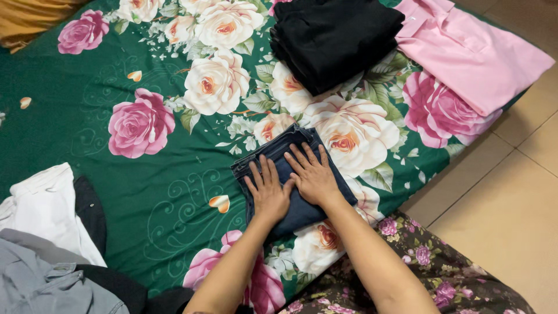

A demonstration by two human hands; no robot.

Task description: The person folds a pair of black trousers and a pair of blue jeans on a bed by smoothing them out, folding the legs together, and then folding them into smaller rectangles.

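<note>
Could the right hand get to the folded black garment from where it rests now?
Probably yes: the right hand lies flat on the folded jeans, and only bare floral sheet separates it from the black garment.

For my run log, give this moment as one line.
left hand: flat on folded jeans | right hand: flat on jeans | bedsheet: green, floral | nearby: black stack, pink shirt

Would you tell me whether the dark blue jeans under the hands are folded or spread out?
Folded: the jeans form a compact layered rectangle on the bedsheet, with both hands, left and right, pressed flat on top.
</note>
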